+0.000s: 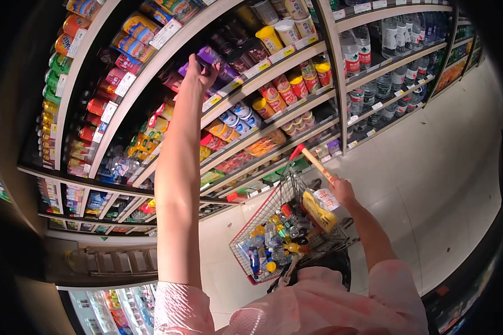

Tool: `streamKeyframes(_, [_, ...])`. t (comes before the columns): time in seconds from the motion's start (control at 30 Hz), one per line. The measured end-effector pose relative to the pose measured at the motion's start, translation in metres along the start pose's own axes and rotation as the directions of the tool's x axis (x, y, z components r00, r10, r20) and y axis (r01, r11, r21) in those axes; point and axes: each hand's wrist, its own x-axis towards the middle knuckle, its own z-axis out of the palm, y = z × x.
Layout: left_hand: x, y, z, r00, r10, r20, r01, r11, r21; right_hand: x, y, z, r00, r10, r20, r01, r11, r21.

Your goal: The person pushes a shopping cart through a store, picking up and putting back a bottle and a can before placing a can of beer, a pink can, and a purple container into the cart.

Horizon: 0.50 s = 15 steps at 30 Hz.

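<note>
My left hand (203,75) is stretched up to a shelf. Its fingers curl around a dark item whose kind I cannot make out, beside purple packages (227,72). Black containers (246,58) stand right of it on the same shelf. My right hand (342,191) grips the handle (317,164) of a shopping cart (245,261), a wire basket with red edging. Inside the cart lie several bottles (271,237) of different colours. A yellow and white sign (320,207) sits at the cart's handle end, below my right hand.
Shelves of yellow and white tubs (269,39), red cups (298,85) and cans (137,36) run along the left and front. Bottled water (384,85) fills the shelves at the right. Pale floor tiles (430,167) extend right of the cart. A lit display (114,310) is at lower left.
</note>
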Motion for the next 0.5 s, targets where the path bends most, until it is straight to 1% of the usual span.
streamKeyframes(0.03, [0.013, 0.006, -0.002, 0.999, -0.052, 0.006, 0.052, 0.997, -0.064, 0.002, -0.002, 0.000, 1.000, -0.008, -0.009, 0.008, 1.000, -0.003])
streamKeyframes(0.1, [0.028, 0.008, -0.007, 0.995, 0.019, 0.098, -0.011, 0.997, -0.079, 0.006, -0.002, 0.003, 1.000, -0.024, -0.017, 0.024, 1.000, 0.003])
streamKeyframes(0.17, [0.012, 0.001, -0.008, 0.997, 0.016, 0.078, -0.006, 0.992, -0.125, 0.008, 0.000, 0.007, 0.999, -0.033, -0.014, 0.034, 0.999, 0.016])
streamKeyframes(0.3, [-0.008, -0.034, -0.037, 0.955, 0.257, 0.148, -0.237, 0.961, -0.140, 0.009, -0.001, 0.008, 0.999, -0.045, -0.019, 0.045, 0.999, 0.002])
streamKeyframes(0.33, [-0.018, -0.055, -0.055, 0.893, 0.379, 0.244, -0.377, 0.925, -0.056, 0.009, -0.002, 0.008, 0.999, -0.039, -0.015, 0.039, 0.999, -0.005])
streamKeyframes(0.37, [-0.028, -0.076, -0.076, 0.809, 0.475, 0.345, -0.512, 0.859, 0.017, 0.010, -0.003, 0.008, 0.999, -0.033, -0.008, 0.033, 0.999, -0.012])
streamKeyframes(0.4, [-0.031, -0.097, -0.099, 0.824, 0.448, 0.346, -0.508, 0.856, 0.100, 0.010, -0.002, 0.007, 0.999, -0.053, -0.011, 0.053, 0.999, -0.006])
streamKeyframes(0.43, [-0.007, -0.119, -0.143, 0.829, 0.367, 0.422, -0.465, 0.871, 0.156, 0.014, 0.001, 0.011, 0.998, -0.067, -0.020, 0.066, 0.997, -0.026])
streamKeyframes(0.47, [-0.030, -0.151, -0.166, 0.855, 0.355, 0.379, -0.462, 0.853, 0.242, 0.014, 0.006, 0.018, 0.997, -0.077, -0.016, 0.076, 0.996, -0.047])
streamKeyframes(0.5, [-0.002, -0.187, -0.218, 0.865, 0.321, 0.385, -0.437, 0.859, 0.267, 0.013, 0.003, 0.014, 0.998, -0.064, -0.004, 0.064, 0.997, -0.032])
